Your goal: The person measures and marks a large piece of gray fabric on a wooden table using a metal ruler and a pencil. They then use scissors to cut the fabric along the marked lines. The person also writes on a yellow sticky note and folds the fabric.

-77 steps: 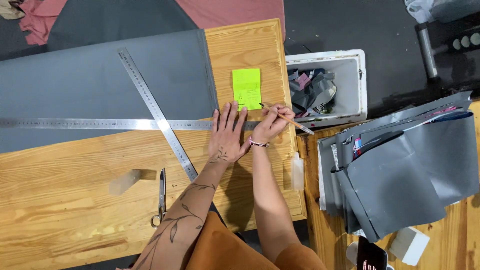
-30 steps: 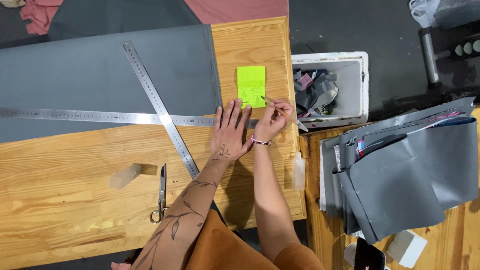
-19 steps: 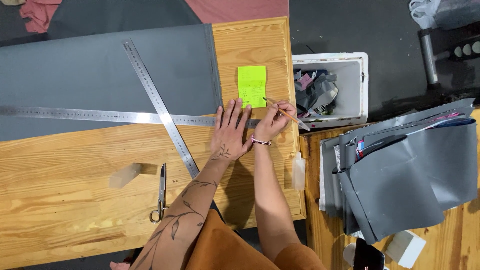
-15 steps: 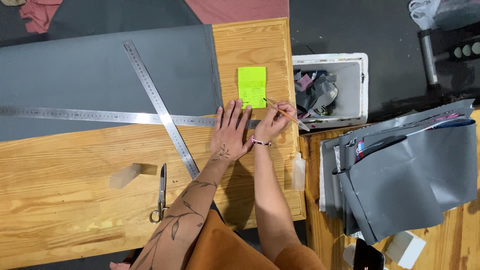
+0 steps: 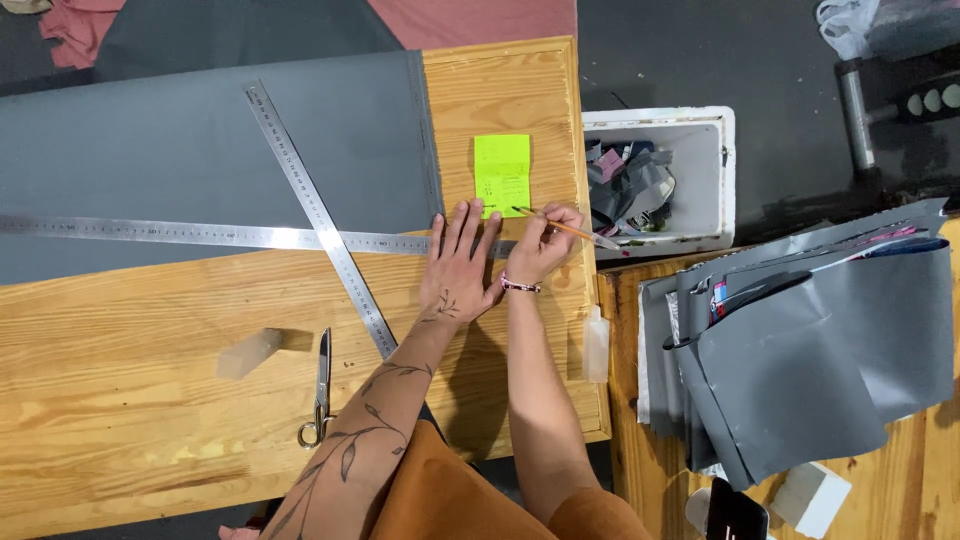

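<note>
Pencil (image 5: 565,229): clamped in the grip of the right hand (image 5: 545,245), tip pointing toward the lower edge of the green note pad (image 5: 502,175), which lies flat on the wooden worktop (image 5: 150,340) just right of the grey sheet (image 5: 180,160).

Left hand (image 5: 460,265): flat, fingers spread, grip apart, pressing on the right end of the long steel ruler (image 5: 200,235). That ruler runs horizontally along the lower edge of the grey sheet. A second steel ruler (image 5: 315,215) lies diagonally across it.

On the bare wood nearer the person: scissors (image 5: 321,390), closed, and a pale block (image 5: 248,353) just left of them. A small clear bottle (image 5: 597,345) lies at the worktop's right edge.

Beyond that edge: a white bin (image 5: 715,170) holding scraps. Further right, a stack of grey sheets (image 5: 800,350) rests on another wooden surface.
</note>
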